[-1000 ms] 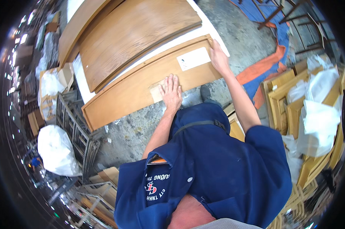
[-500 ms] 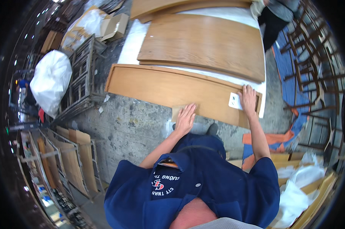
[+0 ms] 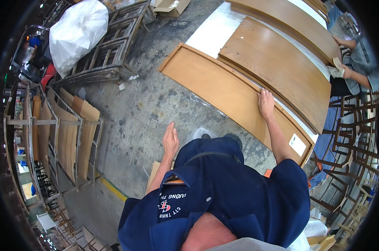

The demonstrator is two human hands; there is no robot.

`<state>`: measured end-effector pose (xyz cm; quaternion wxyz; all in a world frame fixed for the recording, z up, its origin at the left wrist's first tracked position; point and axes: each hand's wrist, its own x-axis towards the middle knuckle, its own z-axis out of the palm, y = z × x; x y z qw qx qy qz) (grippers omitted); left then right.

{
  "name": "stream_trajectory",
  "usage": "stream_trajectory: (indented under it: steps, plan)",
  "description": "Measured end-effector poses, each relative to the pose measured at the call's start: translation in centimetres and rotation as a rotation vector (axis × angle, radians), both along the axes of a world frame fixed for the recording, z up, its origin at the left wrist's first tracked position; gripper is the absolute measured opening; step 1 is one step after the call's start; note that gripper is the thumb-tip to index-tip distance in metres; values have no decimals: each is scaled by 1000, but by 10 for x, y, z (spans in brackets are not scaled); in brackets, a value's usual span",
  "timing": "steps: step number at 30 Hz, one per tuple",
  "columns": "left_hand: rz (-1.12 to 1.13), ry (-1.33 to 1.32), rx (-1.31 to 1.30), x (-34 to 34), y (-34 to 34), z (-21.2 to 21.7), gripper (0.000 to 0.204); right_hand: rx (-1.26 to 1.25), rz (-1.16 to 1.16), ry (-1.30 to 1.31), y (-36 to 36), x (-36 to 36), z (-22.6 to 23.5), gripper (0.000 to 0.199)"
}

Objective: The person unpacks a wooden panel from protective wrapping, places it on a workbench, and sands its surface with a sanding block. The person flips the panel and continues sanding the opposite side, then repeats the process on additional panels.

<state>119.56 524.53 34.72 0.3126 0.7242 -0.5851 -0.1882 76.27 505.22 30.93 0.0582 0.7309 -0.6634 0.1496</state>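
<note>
A long light-brown wooden panel (image 3: 223,90) with a raised rim slants down to the right in front of me. My right hand (image 3: 265,102) rests on its far rim, fingers stretched out and lying over the edge. Nearer its right end lies a white label (image 3: 297,144) with dark print. My left hand (image 3: 170,140) is off the panel, over the concrete floor, fingers extended and nothing visible in it. A tan flat piece (image 3: 154,171) shows beside my left forearm. Beyond the panel lie stacked wood-grained boards (image 3: 281,67) on a white-covered surface (image 3: 219,25).
A co-worker (image 3: 363,60) at the far right has hands by another board, one holding a pale cloth. Left stand a rack (image 3: 78,142) with brown sheets, stacked frames (image 3: 114,46) and a white plastic bag (image 3: 78,33). Dark chair frames (image 3: 348,138) crowd the right.
My view has turned left, so the panel appears farther right and more slanted. My left hand has come off the panel's near edge; my right hand has moved along its rim, away from the label.
</note>
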Motion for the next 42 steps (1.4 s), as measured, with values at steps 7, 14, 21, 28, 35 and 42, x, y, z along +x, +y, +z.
stream_trajectory:
  steps: [7,14,21,28,35,42]
  plan:
    - [-2,69,14,21,-55,4,37,-21,11,-29,-72,98,0,30]
    - [-207,73,-77,20,-176,24,37,73,-96,-17,-84,127,20,42]
    - [55,314,95,15,-341,16,39,-49,-114,-186,-81,151,9,34]
    - [426,1062,290,16,-429,8,35,-100,-256,-112,-34,87,12,37]
    - [349,1095,400,-34,-443,9,35,32,-318,-193,-32,86,5,30]
    - [350,1071,596,-216,-347,12,20,138,-234,-632,-37,58,24,34]
